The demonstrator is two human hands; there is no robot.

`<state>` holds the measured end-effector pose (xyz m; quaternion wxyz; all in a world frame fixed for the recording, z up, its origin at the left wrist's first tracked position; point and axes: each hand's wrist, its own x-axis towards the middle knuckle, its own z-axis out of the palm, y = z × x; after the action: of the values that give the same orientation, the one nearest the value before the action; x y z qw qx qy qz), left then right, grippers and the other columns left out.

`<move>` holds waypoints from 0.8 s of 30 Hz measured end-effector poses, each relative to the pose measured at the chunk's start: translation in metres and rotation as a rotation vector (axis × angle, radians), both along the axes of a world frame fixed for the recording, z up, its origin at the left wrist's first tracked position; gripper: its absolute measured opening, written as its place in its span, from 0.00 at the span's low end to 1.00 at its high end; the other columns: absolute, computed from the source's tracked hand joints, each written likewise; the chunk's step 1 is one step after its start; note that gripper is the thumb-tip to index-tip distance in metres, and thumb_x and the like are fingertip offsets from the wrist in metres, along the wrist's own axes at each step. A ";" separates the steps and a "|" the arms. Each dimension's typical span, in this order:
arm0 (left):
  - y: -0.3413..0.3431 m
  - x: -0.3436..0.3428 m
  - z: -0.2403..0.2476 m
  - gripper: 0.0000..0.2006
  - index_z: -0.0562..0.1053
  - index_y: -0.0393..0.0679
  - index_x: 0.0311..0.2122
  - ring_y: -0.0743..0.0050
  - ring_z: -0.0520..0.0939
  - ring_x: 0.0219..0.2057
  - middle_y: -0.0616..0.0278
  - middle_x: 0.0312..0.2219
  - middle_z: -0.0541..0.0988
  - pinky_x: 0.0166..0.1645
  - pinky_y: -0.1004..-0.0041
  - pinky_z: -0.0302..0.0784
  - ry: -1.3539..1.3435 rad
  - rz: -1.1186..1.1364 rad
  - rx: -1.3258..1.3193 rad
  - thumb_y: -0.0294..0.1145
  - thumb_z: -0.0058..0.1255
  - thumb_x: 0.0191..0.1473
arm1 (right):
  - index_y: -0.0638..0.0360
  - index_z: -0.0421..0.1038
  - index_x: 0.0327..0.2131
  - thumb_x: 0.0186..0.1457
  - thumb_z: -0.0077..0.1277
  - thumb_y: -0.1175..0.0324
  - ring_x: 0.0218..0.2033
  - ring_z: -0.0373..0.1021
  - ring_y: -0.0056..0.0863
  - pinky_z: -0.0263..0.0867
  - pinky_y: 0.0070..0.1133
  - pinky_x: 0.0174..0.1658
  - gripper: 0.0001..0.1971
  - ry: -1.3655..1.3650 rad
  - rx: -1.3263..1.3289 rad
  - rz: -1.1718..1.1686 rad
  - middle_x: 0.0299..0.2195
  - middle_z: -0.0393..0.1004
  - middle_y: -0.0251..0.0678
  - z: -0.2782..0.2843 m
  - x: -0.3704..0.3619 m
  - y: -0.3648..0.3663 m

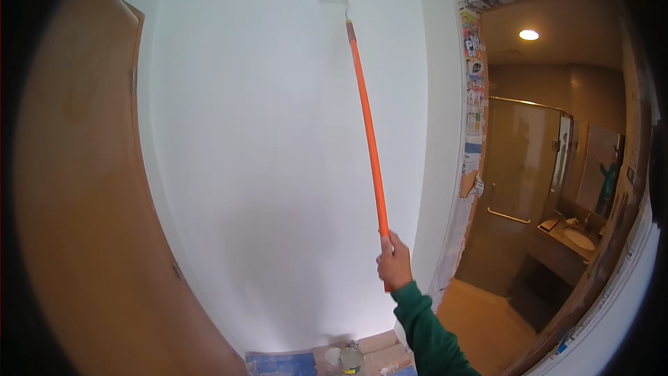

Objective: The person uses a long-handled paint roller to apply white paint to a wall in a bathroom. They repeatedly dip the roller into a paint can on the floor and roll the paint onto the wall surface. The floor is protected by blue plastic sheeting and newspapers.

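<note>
My right hand (394, 260) is wrapped round the lower end of a long orange extension pole (369, 132). A green sleeve covers that forearm. The pole rises in front of a white wall (243, 132), leaning slightly left toward its top. At its upper end is a paint roller (334, 1) with a pale cover, lying level high on the wall, seemingly against it. My left hand is out of view.
A brown wooden door (76, 167) stands at the left. Newspaper (474, 90) masks the frame of a doorway at the right, beyond which are a glass shower door (518, 174) and a sink (579, 239). An open can (351, 360) sits on the covered floor at the wall's foot.
</note>
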<state>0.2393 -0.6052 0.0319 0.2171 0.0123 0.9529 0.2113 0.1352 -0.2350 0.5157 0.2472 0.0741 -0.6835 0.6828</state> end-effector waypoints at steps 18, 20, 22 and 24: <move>-0.023 -0.011 -0.014 0.14 0.77 0.48 0.30 0.63 0.79 0.28 0.58 0.25 0.79 0.37 0.66 0.74 -0.066 0.135 0.062 0.44 0.44 0.48 | 0.63 0.65 0.45 0.59 0.34 0.62 0.14 0.62 0.26 0.61 0.24 0.16 0.18 0.114 0.073 -0.054 0.18 0.66 0.36 0.201 -0.069 -0.048; -0.025 -0.009 -0.015 0.14 0.77 0.48 0.29 0.63 0.79 0.28 0.58 0.25 0.79 0.37 0.67 0.74 -0.062 0.156 0.075 0.44 0.44 0.47 | 0.64 0.66 0.44 0.59 0.35 0.62 0.17 0.65 0.29 0.64 0.26 0.21 0.17 0.119 0.098 -0.067 0.21 0.68 0.39 0.182 -0.064 -0.048; -0.022 -0.010 -0.015 0.14 0.77 0.48 0.28 0.63 0.79 0.28 0.58 0.24 0.79 0.37 0.67 0.74 -0.056 0.159 0.085 0.44 0.45 0.47 | 0.64 0.66 0.44 0.59 0.35 0.62 0.27 0.69 0.37 0.65 0.29 0.33 0.17 0.195 0.101 -0.143 0.26 0.71 0.45 0.138 -0.073 -0.039; -0.019 -0.010 -0.014 0.14 0.78 0.48 0.27 0.64 0.79 0.27 0.58 0.24 0.79 0.37 0.68 0.74 -0.041 0.173 0.115 0.44 0.45 0.46 | 0.61 0.64 0.46 0.60 0.36 0.59 0.13 0.57 0.20 0.56 0.20 0.16 0.17 0.260 0.160 -0.168 0.15 0.59 0.31 0.081 -0.079 -0.025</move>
<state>0.2297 -0.6243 0.0176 0.2167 -0.0618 0.9321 0.2836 0.0564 -0.2597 0.5971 0.3830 0.1237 -0.7018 0.5877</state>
